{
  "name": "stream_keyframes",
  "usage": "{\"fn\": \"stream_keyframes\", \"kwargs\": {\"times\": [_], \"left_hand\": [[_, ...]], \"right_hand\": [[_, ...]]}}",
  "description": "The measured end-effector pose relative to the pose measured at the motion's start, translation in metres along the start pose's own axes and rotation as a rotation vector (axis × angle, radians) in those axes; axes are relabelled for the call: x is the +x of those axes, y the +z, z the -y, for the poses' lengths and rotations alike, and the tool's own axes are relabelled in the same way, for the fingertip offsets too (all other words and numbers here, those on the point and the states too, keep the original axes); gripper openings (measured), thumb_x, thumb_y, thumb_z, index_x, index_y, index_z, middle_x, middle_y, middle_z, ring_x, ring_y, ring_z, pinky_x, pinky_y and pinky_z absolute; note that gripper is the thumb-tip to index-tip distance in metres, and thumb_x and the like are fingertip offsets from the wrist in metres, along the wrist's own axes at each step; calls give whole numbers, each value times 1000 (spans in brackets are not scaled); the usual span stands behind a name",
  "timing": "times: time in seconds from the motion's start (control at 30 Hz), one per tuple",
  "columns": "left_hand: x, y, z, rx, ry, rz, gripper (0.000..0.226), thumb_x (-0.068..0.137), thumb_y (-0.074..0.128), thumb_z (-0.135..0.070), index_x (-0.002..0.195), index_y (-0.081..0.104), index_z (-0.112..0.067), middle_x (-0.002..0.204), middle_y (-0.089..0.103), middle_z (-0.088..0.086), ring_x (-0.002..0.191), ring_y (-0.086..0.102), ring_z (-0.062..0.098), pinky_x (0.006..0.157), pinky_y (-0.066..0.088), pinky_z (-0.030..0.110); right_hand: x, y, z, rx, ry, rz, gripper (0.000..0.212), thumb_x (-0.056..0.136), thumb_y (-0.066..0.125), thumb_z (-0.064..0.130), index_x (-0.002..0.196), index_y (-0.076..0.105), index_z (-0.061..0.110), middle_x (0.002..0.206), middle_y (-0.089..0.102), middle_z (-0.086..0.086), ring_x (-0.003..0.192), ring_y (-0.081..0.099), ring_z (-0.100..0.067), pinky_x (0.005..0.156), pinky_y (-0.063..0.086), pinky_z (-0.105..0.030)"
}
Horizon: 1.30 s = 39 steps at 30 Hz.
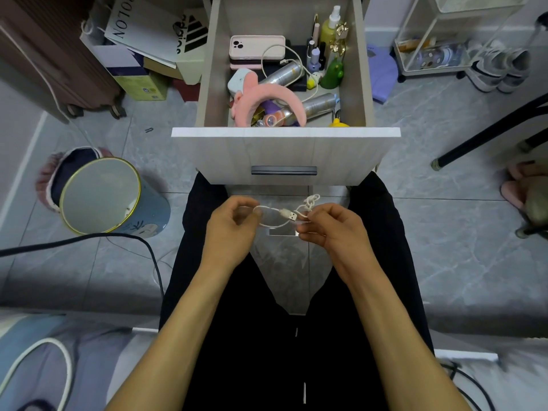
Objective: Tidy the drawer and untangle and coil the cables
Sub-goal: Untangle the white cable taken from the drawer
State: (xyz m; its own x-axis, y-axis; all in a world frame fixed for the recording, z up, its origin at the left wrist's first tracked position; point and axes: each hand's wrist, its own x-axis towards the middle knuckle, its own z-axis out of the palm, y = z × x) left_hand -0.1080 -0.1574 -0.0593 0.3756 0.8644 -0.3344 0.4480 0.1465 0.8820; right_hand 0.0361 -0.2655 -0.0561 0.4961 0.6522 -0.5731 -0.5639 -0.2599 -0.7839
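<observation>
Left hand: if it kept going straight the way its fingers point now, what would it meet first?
Probably the right hand. The left hand points across at it, pinching the white USB cable whose loop spans the gap; depth is unclear.

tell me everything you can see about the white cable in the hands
The white cable is thin, with a smooth plastic look, and ends in a metal USB plug pointing right. It forms a loose loop between the hands, with a small knotted tangle above the right hand. The left hand pinches the loop's left side; the right hand pinches it near the plug. It hangs above the lap, below the open drawer.
</observation>
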Motion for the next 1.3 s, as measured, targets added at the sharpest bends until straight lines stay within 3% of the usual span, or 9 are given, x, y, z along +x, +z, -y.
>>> {"fn": "stream_keyframes", "kwargs": {"times": [0.2,0.37,0.43,0.6,0.83,0.93,1.07,1.2,1.3], "left_hand": [[-3,-1,-16,209,243,159,24,90,64,-14,109,69,-28,108,66,-17,106,59,-1,93,47,22],[0,6,-25,240,283,261,15,89,69,-25,103,75,-26,97,72,-14,92,65,1,88,52,24],[0,7,-24,235,296,260,11,89,70,-23,96,75,-29,92,73,-14,88,67,2,87,54,28],[-5,9,-23,186,291,246,14,89,69,-16,92,76,-28,84,73,-17,82,68,1,79,53,20],[-7,4,-28,215,337,214,12,91,66,-18,93,75,-26,85,72,-16,81,67,2,76,53,18],[-5,1,-31,192,299,210,15,92,65,-17,87,73,-29,81,72,-14,76,67,5,74,53,18],[-6,-1,-37,27,194,234,17,90,67,-11,85,74,-25,76,73,-5,71,70,15,71,59,27],[-7,-1,-41,-123,68,252,9,86,71,-11,84,76,-18,76,75,4,72,72,21,68,58,28],[-6,-2,-41,-125,28,275,7,85,73,-13,83,77,-19,74,74,5,70,71,22,70,59,30]], "right_hand": [[1,-3,0,-110,-89,71,5,91,60,3,92,65,3,88,71,-12,69,63,-17,70,55,-27],[-1,0,-1,-191,-182,159,11,91,60,2,90,68,10,82,66,-3,71,57,-16,68,52,-23],[-2,0,-2,-208,-188,161,10,91,60,3,92,68,9,81,65,-3,69,56,-15,67,51,-25],[-1,1,-3,-253,-169,132,9,91,62,6,89,67,13,74,69,7,69,62,-10,67,51,-24],[-5,4,0,-238,-284,166,18,86,68,1,102,69,8,84,74,-4,80,70,-13,73,53,-21],[-4,3,0,-263,-320,89,14,90,61,1,92,72,9,76,72,0,73,66,-12,73,53,-20],[-3,0,5,-261,-299,98,11,90,63,4,93,72,9,87,74,2,86,69,-11,81,54,-23],[-9,6,5,-193,-260,209,15,86,67,-1,101,71,0,87,75,-1,82,71,-10,68,54,-17],[-8,3,6,-304,-343,193,8,87,66,2,90,72,6,81,73,2,74,66,-4,66,50,-15]]}}
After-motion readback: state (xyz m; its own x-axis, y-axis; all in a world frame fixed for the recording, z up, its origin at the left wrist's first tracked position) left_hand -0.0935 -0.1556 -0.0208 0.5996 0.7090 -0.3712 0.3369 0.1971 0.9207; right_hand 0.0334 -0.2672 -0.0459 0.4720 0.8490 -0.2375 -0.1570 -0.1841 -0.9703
